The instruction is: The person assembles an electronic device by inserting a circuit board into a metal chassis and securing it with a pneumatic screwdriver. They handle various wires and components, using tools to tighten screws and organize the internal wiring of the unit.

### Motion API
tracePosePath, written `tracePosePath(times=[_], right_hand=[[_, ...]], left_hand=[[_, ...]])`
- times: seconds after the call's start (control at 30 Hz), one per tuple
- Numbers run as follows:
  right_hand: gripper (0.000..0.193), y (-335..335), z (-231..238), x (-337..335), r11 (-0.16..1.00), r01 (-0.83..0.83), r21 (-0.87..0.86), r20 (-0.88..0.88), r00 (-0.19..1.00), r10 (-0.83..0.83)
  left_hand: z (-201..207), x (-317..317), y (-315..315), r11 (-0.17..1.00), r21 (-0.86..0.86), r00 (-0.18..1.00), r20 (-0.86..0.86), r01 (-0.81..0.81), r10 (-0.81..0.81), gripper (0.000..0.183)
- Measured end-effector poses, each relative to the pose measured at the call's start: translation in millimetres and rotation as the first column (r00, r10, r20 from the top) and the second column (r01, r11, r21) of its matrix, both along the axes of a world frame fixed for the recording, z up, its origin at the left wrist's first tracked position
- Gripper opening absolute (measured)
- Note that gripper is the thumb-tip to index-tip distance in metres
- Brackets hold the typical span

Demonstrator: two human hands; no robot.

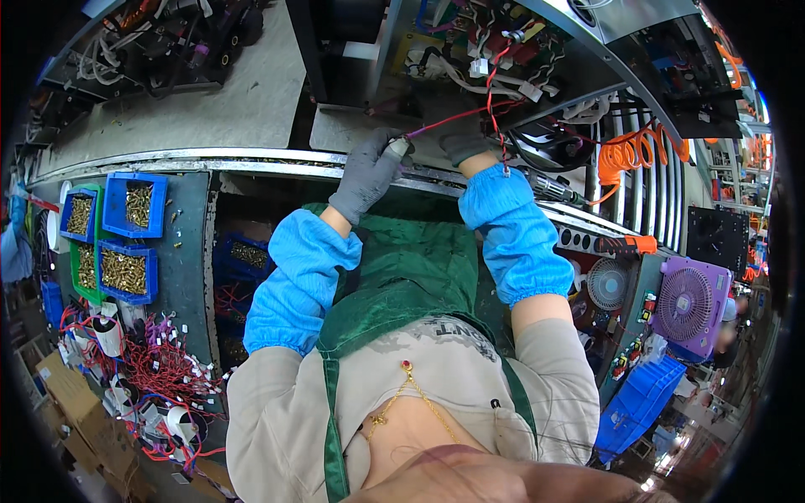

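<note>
My left hand, in a grey glove, is closed with its fingertips around the end of a red-and-purple wire. A pale patch shows at the fingertips; whether it is glove or a small part I cannot tell. The wire runs rightward into an open metal casing with white connectors and circuit boards inside. My right hand, gloved too, reaches forward to the casing's lower opening; its fingers are lost in shadow. Beside it hangs a twisted red-and-black wire.
Blue bins of brass-coloured fasteners stand at the left, above a heap of red wire harnesses. A power screwdriver and a coiled orange hose lie right, near metal rollers. A purple fan stands farther right.
</note>
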State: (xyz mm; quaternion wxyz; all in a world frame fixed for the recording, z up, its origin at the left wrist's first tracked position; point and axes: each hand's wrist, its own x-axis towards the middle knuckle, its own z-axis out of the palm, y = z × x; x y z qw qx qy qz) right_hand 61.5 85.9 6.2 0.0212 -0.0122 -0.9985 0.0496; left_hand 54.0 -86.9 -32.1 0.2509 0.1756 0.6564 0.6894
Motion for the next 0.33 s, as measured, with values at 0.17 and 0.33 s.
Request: tracePosePath(times=[0.17, 0.33], right_hand=[[0.047, -9, 26, 13, 0.987, -0.041, 0.155, 0.121, 0.992, 0.022], [0.057, 9, 0, 13, 0.848, -0.198, 0.491, 0.001, 0.974, 0.227]], left_hand=[[-12, 1, 2, 0.999, 0.033, 1.000, 0.011, -0.017, 0.017, 0.024], [-11, 6, 10, 0.998, 0.060, 0.999, 0.034, 0.023, -0.025, 0.025]])
